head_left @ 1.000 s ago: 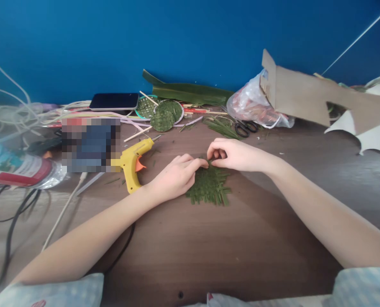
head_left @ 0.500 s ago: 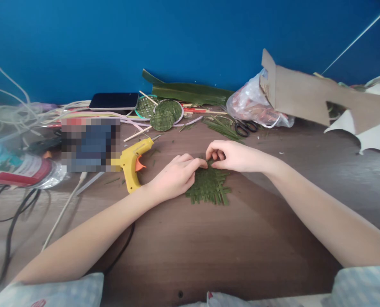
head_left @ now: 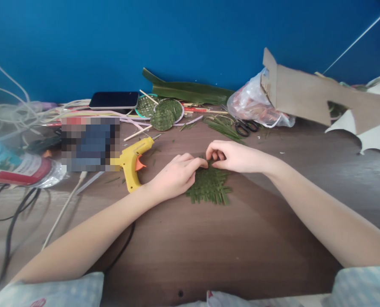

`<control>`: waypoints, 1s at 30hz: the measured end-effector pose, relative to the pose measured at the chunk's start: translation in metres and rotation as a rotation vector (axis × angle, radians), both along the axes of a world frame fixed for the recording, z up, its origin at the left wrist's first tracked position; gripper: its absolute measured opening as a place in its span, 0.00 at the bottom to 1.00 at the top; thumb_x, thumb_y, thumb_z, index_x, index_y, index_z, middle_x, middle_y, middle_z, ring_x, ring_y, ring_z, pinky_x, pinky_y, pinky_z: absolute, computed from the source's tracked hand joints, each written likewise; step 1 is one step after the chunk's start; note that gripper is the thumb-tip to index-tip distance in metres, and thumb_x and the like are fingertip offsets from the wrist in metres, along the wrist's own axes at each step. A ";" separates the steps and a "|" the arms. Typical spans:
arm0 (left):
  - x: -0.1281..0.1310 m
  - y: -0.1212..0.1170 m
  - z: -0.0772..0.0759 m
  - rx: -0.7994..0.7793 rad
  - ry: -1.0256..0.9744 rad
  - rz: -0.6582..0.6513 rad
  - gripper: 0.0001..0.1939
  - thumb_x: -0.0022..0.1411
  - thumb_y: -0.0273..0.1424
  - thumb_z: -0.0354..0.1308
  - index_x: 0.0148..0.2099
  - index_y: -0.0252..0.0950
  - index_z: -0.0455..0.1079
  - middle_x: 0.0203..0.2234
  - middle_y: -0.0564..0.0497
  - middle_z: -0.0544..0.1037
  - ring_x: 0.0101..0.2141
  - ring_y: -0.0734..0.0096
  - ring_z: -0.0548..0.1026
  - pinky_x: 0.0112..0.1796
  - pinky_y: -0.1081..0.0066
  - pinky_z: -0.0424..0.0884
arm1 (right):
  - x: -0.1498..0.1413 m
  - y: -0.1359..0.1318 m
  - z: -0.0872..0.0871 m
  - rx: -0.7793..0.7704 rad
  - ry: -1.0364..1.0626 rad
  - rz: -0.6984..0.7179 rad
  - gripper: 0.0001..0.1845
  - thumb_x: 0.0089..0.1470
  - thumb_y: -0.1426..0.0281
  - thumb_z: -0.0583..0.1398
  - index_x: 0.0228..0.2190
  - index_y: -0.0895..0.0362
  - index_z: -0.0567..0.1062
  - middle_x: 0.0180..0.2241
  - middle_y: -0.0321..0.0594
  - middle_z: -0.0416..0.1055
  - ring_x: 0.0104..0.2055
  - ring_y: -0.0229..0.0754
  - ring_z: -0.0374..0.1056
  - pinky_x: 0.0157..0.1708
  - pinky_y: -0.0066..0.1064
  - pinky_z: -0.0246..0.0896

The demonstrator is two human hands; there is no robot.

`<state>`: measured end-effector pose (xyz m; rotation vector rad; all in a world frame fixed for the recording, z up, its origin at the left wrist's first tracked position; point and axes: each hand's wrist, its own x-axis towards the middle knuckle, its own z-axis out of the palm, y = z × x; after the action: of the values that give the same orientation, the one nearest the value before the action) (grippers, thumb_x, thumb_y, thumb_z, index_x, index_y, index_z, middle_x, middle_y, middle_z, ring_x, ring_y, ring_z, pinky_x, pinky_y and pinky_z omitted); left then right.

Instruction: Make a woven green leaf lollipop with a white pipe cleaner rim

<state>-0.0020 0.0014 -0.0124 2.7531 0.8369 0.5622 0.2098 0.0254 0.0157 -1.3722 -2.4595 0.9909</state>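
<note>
A small mat woven from green leaf strips (head_left: 209, 185) lies on the brown table, its loose strip ends fringing the near and right edges. My left hand (head_left: 181, 175) rests over its left side, fingers closed on its upper left part. At the mat's far edge, my right hand (head_left: 226, 155) is curled, thumb and fingertips brought together on the leaf strips there. The fingers hide the exact spot they pinch. Left of my left hand lies a yellow glue gun (head_left: 132, 164) with an orange trigger.
Behind are round woven leaf pieces (head_left: 164, 115), a long green leaf (head_left: 192, 91), black scissors (head_left: 245, 128) and a dark phone (head_left: 114, 100). A plastic bag (head_left: 256, 102) and cut cardboard (head_left: 301, 94) stand at the back right. Cables and a bottle (head_left: 20, 166) occupy the left.
My right hand has shifted very slightly down and to the left at the mat's far edge. My left hand and the mat stay practically in place.
</note>
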 end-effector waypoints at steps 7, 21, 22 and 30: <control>0.000 -0.001 0.001 -0.006 0.011 0.002 0.17 0.58 0.18 0.45 0.47 0.35 0.62 0.35 0.49 0.73 0.39 0.68 0.69 0.40 0.68 0.68 | 0.000 -0.002 0.006 0.048 0.042 0.045 0.11 0.41 0.80 0.54 0.29 0.55 0.68 0.31 0.36 0.63 0.31 0.37 0.59 0.30 0.28 0.52; 0.001 -0.001 0.002 -0.020 0.014 0.017 0.17 0.57 0.18 0.46 0.47 0.34 0.63 0.35 0.47 0.73 0.38 0.67 0.69 0.40 0.67 0.68 | 0.001 -0.006 0.015 0.064 -0.046 0.096 0.16 0.43 0.81 0.51 0.34 0.54 0.68 0.33 0.38 0.67 0.32 0.39 0.61 0.30 0.29 0.51; 0.001 -0.001 0.002 -0.018 0.009 0.015 0.17 0.57 0.18 0.46 0.47 0.34 0.63 0.36 0.47 0.73 0.38 0.67 0.69 0.41 0.67 0.68 | 0.001 -0.007 0.015 0.074 -0.050 0.109 0.16 0.43 0.82 0.51 0.34 0.54 0.68 0.34 0.38 0.67 0.33 0.40 0.61 0.30 0.29 0.51; 0.000 -0.001 0.002 -0.023 0.006 -0.005 0.16 0.57 0.18 0.45 0.47 0.34 0.63 0.37 0.47 0.73 0.39 0.67 0.69 0.42 0.66 0.68 | -0.010 -0.016 0.022 0.205 -0.239 0.147 0.20 0.46 0.85 0.47 0.38 0.54 0.66 0.37 0.42 0.69 0.40 0.46 0.63 0.36 0.33 0.52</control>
<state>-0.0017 0.0006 -0.0106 2.7366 0.8318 0.5407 0.1999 0.0092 0.0378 -1.3271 -2.7786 0.6065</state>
